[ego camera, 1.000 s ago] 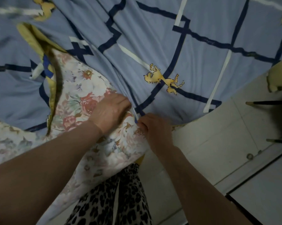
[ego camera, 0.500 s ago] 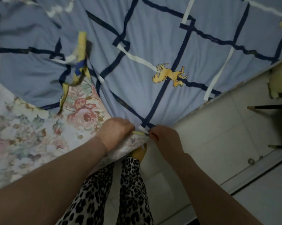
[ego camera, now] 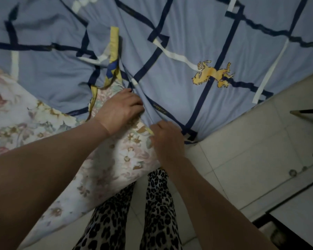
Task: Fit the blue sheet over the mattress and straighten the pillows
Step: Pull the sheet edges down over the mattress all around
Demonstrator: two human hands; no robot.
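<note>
The blue sheet [ego camera: 179,91], crossed by dark and white stripes with a yellow animal print, covers the upper part of the view. Its yellow-trimmed edge [ego camera: 114,51] is folded back, leaving the floral mattress [ego camera: 116,159] corner bare at lower left. My left hand [ego camera: 120,110] lies on that corner with fingers curled into the sheet's edge. My right hand [ego camera: 165,137] grips the sheet's edge at the mattress corner, fingers curled under. No pillows are in view.
A pale tiled floor [ego camera: 251,150] lies to the right of the bed. Dark thin furniture legs [ego camera: 307,111] stand at the far right. My legs in leopard-print trousers [ego camera: 157,204] stand against the bed corner.
Both hands have shifted up along the corner and drawn the sheet's edge further over the floral mattress. The view has tilted, with the folded yellow trim now nearer the middle.
</note>
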